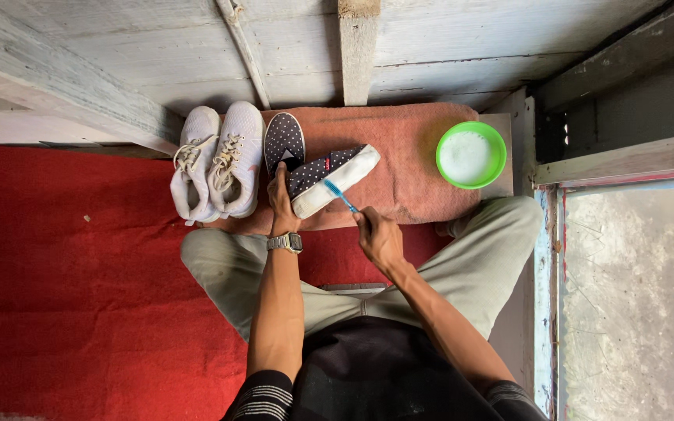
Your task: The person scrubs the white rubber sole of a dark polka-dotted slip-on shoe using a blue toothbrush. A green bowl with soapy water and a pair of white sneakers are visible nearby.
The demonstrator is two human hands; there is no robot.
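Note:
My left hand (280, 199), with a metal watch at the wrist, grips the heel end of a dark polka-dot slip-on shoe (329, 179) tipped on its side, white sole showing. My right hand (378, 236) holds a blue toothbrush (340, 194) whose bristles rest against the sole's edge. The matching polka-dot shoe (283, 140) lies flat just behind, on a faded pink towel (411, 164).
A pair of white lace-up sneakers (218, 160) stands left of the towel. A green bowl of foamy white liquid (470, 154) sits at the right. Red carpet (79, 273) covers the floor; wooden planks (431, 47) rise behind, and a frame edge (544, 234) runs along the right.

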